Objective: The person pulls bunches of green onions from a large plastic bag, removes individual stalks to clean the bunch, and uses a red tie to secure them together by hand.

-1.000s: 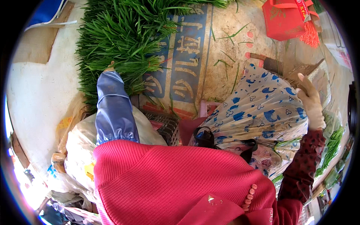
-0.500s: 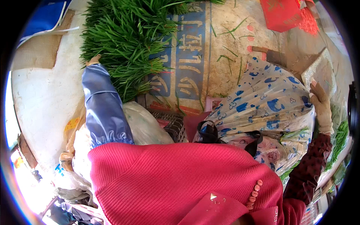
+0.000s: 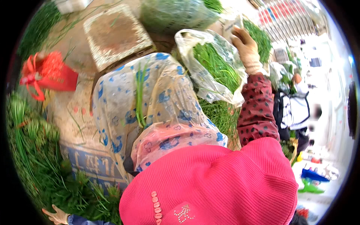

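Note:
My left hand [image 3: 57, 216], in a pale glove, lies at the lower left edge against a heap of long green leafy stalks [image 3: 71, 191], fingers apart. My right hand [image 3: 246, 48], in a beige glove, reaches to the upper right, its fingers parted and slightly bent. Just beneath it stands a clear plastic bag [image 3: 189, 62] with loose green stalks [image 3: 215, 65] inside. A whitish thing at its fingertips is too unclear to name. Over my lap spreads a clear plastic sheet with blue prints [image 3: 108, 97], and a few green stalks [image 3: 140, 95] lie on it.
A worn square board [image 3: 118, 35] stands ahead of my lap. Left of it is a red paper bag [image 3: 62, 77]. A large plastic-wrapped green bundle [image 3: 176, 17] lies at the back. More greens [image 3: 258, 39] sit beyond my right hand, before a metal grille [image 3: 287, 18].
The view has swung to the right, bringing the bag of stalks and the square board toward the middle. My left hand now shows at the lower left, still at the heap.

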`<control>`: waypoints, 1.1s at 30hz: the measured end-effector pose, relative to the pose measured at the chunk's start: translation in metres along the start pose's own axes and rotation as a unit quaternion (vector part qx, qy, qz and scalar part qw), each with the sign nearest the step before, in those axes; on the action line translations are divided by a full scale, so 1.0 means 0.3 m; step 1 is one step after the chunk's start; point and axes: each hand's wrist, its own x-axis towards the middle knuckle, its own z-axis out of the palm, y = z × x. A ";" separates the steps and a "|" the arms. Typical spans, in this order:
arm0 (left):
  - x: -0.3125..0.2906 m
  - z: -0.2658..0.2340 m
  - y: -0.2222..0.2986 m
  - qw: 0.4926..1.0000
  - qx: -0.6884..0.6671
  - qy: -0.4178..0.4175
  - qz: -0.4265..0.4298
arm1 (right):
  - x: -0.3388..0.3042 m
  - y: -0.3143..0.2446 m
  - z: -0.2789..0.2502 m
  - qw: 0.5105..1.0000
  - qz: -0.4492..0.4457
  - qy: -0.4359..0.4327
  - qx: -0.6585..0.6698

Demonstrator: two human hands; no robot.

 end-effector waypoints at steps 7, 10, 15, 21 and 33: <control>0.077 0.181 0.695 0.980 -0.085 -0.038 0.177 | -0.492 0.352 -0.312 0.972 0.196 0.059 -0.117; 0.038 0.065 1.033 0.928 -0.102 -0.111 0.340 | -0.546 0.300 -0.235 0.960 0.244 -0.015 -0.134; -0.106 -0.133 1.610 0.732 -0.271 0.020 0.625 | -0.530 0.432 -0.163 0.943 0.215 -0.081 -0.241; -0.616 -0.559 2.123 0.600 -0.313 -0.066 0.733 | -0.431 0.683 -0.176 0.942 0.316 0.044 -0.106; -1.228 -0.824 2.335 0.428 -0.289 -0.206 0.831 | -0.027 1.149 -0.550 0.934 0.272 0.194 -0.126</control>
